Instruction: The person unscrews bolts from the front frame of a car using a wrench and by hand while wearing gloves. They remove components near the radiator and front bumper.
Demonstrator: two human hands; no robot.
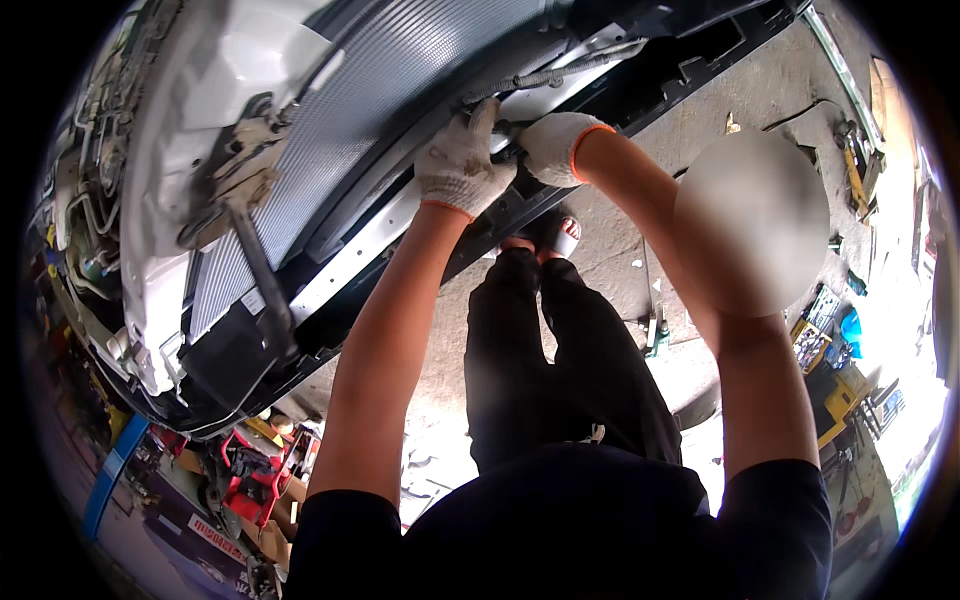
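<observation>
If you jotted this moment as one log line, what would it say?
left hand: gloved, gripping the car front's lower edge | right hand: gloved, closed on a dark tool beside it | radiator: exposed above | floor: concrete
</observation>
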